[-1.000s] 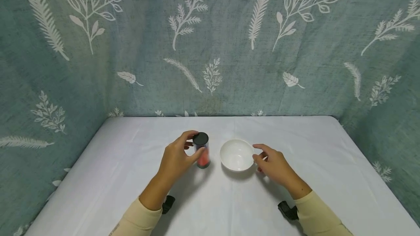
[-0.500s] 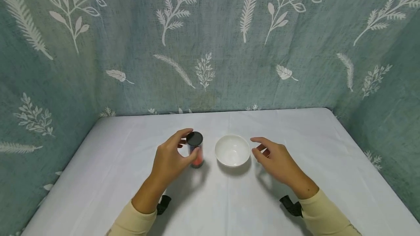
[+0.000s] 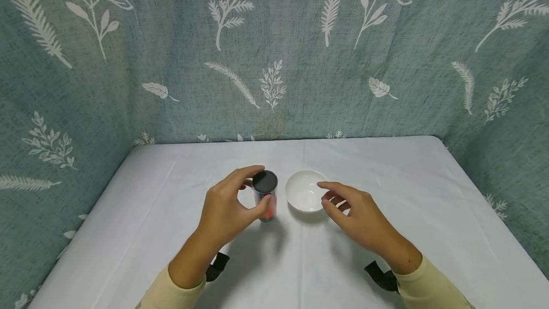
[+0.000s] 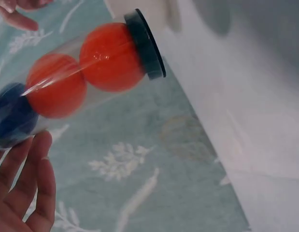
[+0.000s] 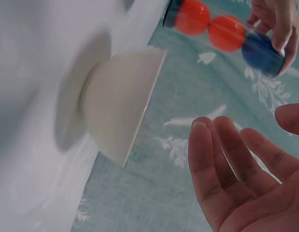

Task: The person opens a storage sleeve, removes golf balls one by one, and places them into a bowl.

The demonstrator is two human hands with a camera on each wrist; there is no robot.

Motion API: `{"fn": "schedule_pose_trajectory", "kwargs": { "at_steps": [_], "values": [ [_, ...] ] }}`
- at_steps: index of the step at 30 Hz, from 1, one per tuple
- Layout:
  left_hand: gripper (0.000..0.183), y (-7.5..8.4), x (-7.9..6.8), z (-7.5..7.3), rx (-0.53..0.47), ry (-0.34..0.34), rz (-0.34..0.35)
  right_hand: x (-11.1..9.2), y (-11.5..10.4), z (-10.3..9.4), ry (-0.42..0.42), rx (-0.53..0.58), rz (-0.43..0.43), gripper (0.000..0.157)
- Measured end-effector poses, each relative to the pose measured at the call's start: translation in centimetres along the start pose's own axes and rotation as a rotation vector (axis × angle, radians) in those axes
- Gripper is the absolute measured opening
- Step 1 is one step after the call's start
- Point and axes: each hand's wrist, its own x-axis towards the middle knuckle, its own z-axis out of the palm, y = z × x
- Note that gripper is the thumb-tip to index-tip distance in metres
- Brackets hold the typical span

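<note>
My left hand (image 3: pixel 229 204) grips a clear tube (image 3: pixel 266 195) near its dark top between thumb and fingers. Two orange balls (image 4: pixel 112 57) and a blue ball (image 4: pixel 14 116) are stacked inside it, blue uppermost. The tube is roughly upright, its dark lower cap (image 4: pixel 144 43) apparently a little above the cloth. Right of it, a white bowl (image 3: pixel 302 194) stands upright on the table. My right hand (image 3: pixel 356 211) hovers at the bowl's right side, fingers loosely bent and holding nothing. In the right wrist view the fingers (image 5: pixel 202 150) are apart from the bowl.
A white cloth covers the table (image 3: pixel 150 218). Green leaf-patterned fabric (image 3: pixel 184 51) hangs behind the table and along both sides. Dark straps (image 3: pixel 381 278) sit at the wrists.
The right hand draws back slightly from the bowl's rim, then comes over its right edge. The left hand keeps hold of the tube, which seems slightly raised. The head view shifts a little.
</note>
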Motion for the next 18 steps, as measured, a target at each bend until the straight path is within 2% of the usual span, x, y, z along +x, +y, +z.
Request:
{"fn": "schedule_pose_trajectory", "kwargs": {
  "at_steps": [9, 14, 18],
  "values": [
    [0.051, 2.6, 0.0, -0.6, -0.12, -0.09, -0.015, -0.5, -0.9, 1.1, 0.004, 0.107, -0.118, 0.043],
    [0.051, 3.7, -0.3, -0.6, -0.214, -0.14, -0.02, -0.7, -1.2, 2.1, -0.035, 0.104, -0.123, 0.051],
    [0.051, 4.4, -0.7, -0.3, -0.285, -0.175, -0.025, -0.8, -1.5, 2.8, -0.083, 0.161, -0.117, 0.059]
  ]
}}
